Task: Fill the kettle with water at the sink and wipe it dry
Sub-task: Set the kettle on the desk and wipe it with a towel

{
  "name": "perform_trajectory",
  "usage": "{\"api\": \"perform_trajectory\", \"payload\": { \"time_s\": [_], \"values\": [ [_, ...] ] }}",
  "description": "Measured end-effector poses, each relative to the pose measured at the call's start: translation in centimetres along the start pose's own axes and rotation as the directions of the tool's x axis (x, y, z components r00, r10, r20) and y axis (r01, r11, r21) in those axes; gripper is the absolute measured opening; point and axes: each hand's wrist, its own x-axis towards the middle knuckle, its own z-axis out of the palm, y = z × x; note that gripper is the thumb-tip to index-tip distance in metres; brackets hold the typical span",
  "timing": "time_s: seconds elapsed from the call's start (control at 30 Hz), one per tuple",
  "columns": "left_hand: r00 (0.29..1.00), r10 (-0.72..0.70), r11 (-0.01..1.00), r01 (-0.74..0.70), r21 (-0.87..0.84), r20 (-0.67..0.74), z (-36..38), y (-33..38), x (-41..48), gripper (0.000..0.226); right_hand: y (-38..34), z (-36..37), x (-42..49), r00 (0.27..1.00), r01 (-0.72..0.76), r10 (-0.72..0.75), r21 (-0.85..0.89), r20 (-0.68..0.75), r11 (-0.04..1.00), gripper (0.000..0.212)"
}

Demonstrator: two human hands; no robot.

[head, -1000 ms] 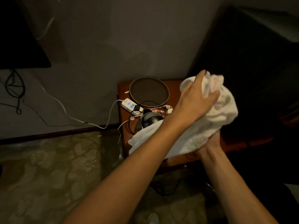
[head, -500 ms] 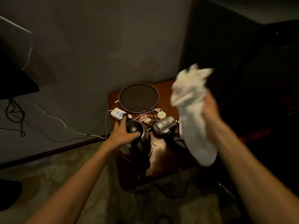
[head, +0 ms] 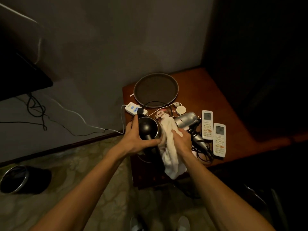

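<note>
Kettle [head: 147,129] is on the front-left corner of the wooden table [head: 208,90], seen from above, dark lid on. Can't tell if it's resting on the table or lifted slightly.

Left hand [head: 135,140] grips the kettle: fingers wrapped round its left side, thumb across the near edge by the handle. Firm hold.

Right hand [head: 182,141] holds the white towel [head: 171,157] and presses it against the kettle's right side. Fingers are curled into the cloth. Part of the towel bunches up above the hand, and the rest hangs down past the table's front edge.

Other items on the table:
- Round dark tray [head: 155,75] at the back, near the wall.
- White power strip [head: 132,108] just behind the kettle, with a black plug in it and a white lead running off to the left.
- White round puck [head: 181,110] right of the strip.
- Silver hair dryer [head: 185,121] just right of the towel, its black cord piled beside it.
- Two white remotes [head: 207,125] [head: 219,140] side by side, right of the dryer.

On the patterned carpet [head: 83,164], a dark bin [head: 15,179] with a metal rim sits at lower left. A dark screen [head: 20,77] is at the left edge, with cables [head: 36,107] hanging below it. Lighting is dim and the right side of the view is too dark to read.
</note>
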Motion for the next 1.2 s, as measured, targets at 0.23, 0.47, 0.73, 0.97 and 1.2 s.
{"api": "perform_trajectory", "payload": {
  "time_s": [0.23,0.47,0.73,0.97,1.2],
  "values": [
    [1.0,-0.017,0.999,0.017,0.03,0.01,0.0,0.0,-0.1,0.146,0.9,0.4,-4.7,0.996,0.07,-0.063,0.121,-0.066,0.99,0.032],
    [0.999,-0.034,0.999,0.033,0.035,0.028,-0.1,-0.2,0.2,0.147,-4.7,1.5,-2.0,0.964,0.259,-0.262,0.064,0.046,0.964,0.035],
    [0.996,-0.07,0.996,0.067,0.052,0.06,-0.2,0.1,0.0,0.151,0.7,0.1,-5.0,1.0,-0.008,0.008,-0.056,0.0,0.998,0.037],
    [0.994,-0.087,0.995,0.083,0.055,0.066,-0.6,0.4,-0.4,0.152,-3.3,0.7,-1.6,0.98,0.186,-0.183,-0.03,0.08,0.982,0.035],
    [0.995,-0.09,0.992,0.086,0.09,0.043,-0.4,0.9,-0.9,0.143,0.8,-0.9,-3.9,0.995,0.029,-0.019,-0.093,0.098,0.995,0.023]
  ]
}}
